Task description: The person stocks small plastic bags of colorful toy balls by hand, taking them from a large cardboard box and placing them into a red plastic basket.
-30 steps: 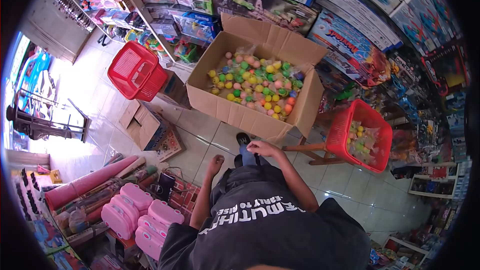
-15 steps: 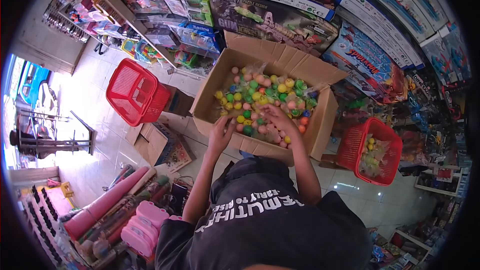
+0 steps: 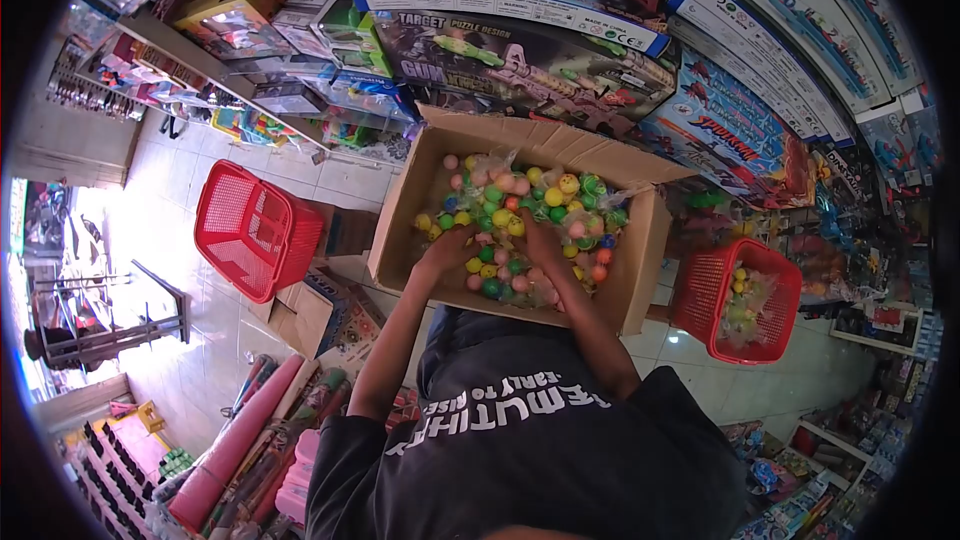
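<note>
The left hand [image 3: 452, 248] and the right hand [image 3: 541, 239] are in the box [image 3: 643, 258], their fingers among the balls [image 3: 500, 217]; I cannot tell whether they grip any. These colourful balls cover most of its bottom. A red basket [image 3: 297, 240] is to its left, a second basket [image 3: 695, 295] to its right.

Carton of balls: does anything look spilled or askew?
Nothing stands out: the balls around the left hand and right hand lie inside the carton. Its raised far flap looks ordinary for an open one.
</note>
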A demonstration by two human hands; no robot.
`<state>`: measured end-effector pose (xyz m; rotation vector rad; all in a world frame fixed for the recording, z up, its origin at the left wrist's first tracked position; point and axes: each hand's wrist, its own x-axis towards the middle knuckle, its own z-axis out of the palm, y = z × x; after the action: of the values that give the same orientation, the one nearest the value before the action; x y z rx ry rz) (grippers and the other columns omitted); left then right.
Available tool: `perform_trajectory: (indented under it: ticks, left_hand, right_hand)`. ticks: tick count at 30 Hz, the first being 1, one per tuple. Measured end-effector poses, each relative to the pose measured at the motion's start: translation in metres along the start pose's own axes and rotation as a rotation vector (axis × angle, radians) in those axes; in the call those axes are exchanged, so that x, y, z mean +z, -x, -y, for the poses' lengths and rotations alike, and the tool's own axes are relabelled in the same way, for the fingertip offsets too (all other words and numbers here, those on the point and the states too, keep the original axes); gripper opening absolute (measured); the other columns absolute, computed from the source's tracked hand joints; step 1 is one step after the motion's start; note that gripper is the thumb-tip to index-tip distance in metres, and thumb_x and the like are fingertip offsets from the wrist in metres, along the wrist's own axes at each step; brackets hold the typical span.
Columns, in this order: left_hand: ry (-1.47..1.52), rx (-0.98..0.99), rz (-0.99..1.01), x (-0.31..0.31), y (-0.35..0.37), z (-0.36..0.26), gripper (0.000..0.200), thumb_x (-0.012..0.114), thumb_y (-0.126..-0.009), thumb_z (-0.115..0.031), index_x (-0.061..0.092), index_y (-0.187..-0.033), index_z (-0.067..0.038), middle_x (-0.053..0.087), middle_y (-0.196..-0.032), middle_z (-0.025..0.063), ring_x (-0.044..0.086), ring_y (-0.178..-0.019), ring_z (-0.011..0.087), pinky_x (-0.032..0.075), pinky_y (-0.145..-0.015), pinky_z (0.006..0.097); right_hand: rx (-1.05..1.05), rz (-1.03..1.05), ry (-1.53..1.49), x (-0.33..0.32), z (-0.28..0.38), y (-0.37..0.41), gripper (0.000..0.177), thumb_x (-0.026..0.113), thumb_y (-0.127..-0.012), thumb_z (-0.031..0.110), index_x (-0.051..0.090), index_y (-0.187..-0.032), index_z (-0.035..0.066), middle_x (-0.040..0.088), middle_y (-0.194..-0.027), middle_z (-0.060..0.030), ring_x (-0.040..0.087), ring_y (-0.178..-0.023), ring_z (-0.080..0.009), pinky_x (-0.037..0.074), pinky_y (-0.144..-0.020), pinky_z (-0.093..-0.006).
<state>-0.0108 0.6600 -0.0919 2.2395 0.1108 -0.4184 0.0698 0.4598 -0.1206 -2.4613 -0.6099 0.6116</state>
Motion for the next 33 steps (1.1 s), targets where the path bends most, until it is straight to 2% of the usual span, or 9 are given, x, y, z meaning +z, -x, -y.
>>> perform_trajectory:
  ticks: [4,7,9,11,14,19,23,31,33]
  left_hand:
    - [0.096,-0.057,0.092,0.005,-0.008,0.007,0.04,0.055,-0.082,-0.032,0.053,-0.111,-0.004,0.059,-0.099,0.0202,0.058,-0.095,0.0332,0.045,-0.079,0.0388]
    - [0.271,-0.138,0.141,0.012,-0.014,0.016,0.046,0.055,-0.084,-0.037,0.051,-0.114,-0.003,0.059,-0.102,0.0164,0.057,-0.098,0.0281,0.045,-0.08,0.0351]
    - [0.38,-0.203,0.205,0.013,-0.011,0.015,0.05,0.054,-0.085,-0.04,0.048,-0.118,-0.003,0.058,-0.104,0.0129,0.057,-0.1,0.0239,0.046,-0.08,0.0326]
    - [0.766,-0.335,0.219,0.005,-0.001,-0.002,0.056,0.053,-0.086,-0.041,0.039,-0.125,-0.004,0.055,-0.108,0.0116,0.057,-0.098,0.0195,0.046,-0.08,0.0315]
    - [0.896,-0.349,0.213,0.005,-0.001,-0.002,0.058,0.056,-0.085,-0.034,0.031,-0.131,-0.008,0.052,-0.111,0.0119,0.057,-0.096,0.0178,0.047,-0.08,0.0312]
    - [0.843,-0.292,0.226,0.001,-0.001,0.008,0.051,0.06,-0.083,-0.026,0.036,-0.125,-0.008,0.051,-0.106,0.0104,0.056,-0.093,0.016,0.047,-0.078,0.0283]
    - [0.842,-0.259,0.176,0.0,0.003,0.013,0.041,0.064,-0.079,-0.021,0.041,-0.11,-0.007,0.051,-0.102,0.0103,0.057,-0.084,0.0158,0.051,-0.069,0.0276]
    - [0.749,-0.149,0.147,-0.03,0.021,-0.005,0.054,0.061,-0.08,-0.021,0.036,-0.126,-0.006,0.05,-0.107,0.0089,0.052,-0.092,0.0158,0.045,-0.077,0.0272]
    - [0.763,-0.174,0.16,-0.032,0.021,-0.003,0.055,0.061,-0.081,-0.023,0.036,-0.126,-0.005,0.051,-0.108,0.0087,0.052,-0.092,0.015,0.044,-0.077,0.0272]
  right_hand:
    - [-0.116,-0.041,-0.186,-0.004,-0.004,0.0,0.053,0.064,-0.074,0.021,0.038,-0.119,0.011,0.06,-0.08,-0.0176,0.06,-0.079,-0.0351,0.046,-0.067,-0.0423]
    - [-0.163,0.105,-0.41,-0.006,0.0,0.004,0.054,0.066,-0.072,0.016,0.038,-0.118,0.008,0.058,-0.095,-0.0179,0.059,-0.086,-0.0323,0.046,-0.071,-0.0387]
    - [-0.282,0.039,-0.506,-0.005,0.005,0.01,0.05,0.066,-0.071,0.01,0.04,-0.113,0.007,0.054,-0.097,-0.0142,0.057,-0.089,-0.0258,0.044,-0.074,-0.0336]
    - [-0.246,0.075,-0.583,-0.001,0.005,0.011,0.049,0.065,-0.07,0.005,0.04,-0.112,0.007,0.051,-0.102,-0.0104,0.053,-0.094,-0.0206,0.043,-0.077,-0.0311]
    - [-0.191,0.183,-0.734,0.002,0.008,0.013,0.046,0.062,-0.071,0.0,0.041,-0.111,0.007,0.047,-0.106,-0.0051,0.048,-0.099,-0.0142,0.041,-0.08,-0.0284]
    - [-0.12,0.33,-0.898,0.001,0.018,0.011,0.038,0.063,-0.078,0.008,0.042,-0.11,0.007,0.048,-0.109,-0.0059,0.048,-0.104,-0.0169,0.043,-0.081,-0.0304]
    - [-0.024,0.197,-0.95,-0.002,0.031,0.006,0.041,0.064,-0.08,0.015,0.04,-0.113,0.007,0.05,-0.111,-0.0089,0.048,-0.107,-0.0179,0.042,-0.083,-0.0309]
    - [-0.107,0.325,-0.977,-0.002,0.04,-0.009,0.046,0.064,-0.081,0.013,0.038,-0.119,0.006,0.051,-0.111,-0.0068,0.049,-0.104,-0.0156,0.041,-0.086,-0.0295]
    - [-0.124,0.337,-1.012,-0.007,0.047,-0.011,0.036,0.061,-0.084,0.014,0.045,-0.114,0.005,0.052,-0.11,-0.0047,0.051,-0.101,-0.014,0.043,-0.084,-0.0281]
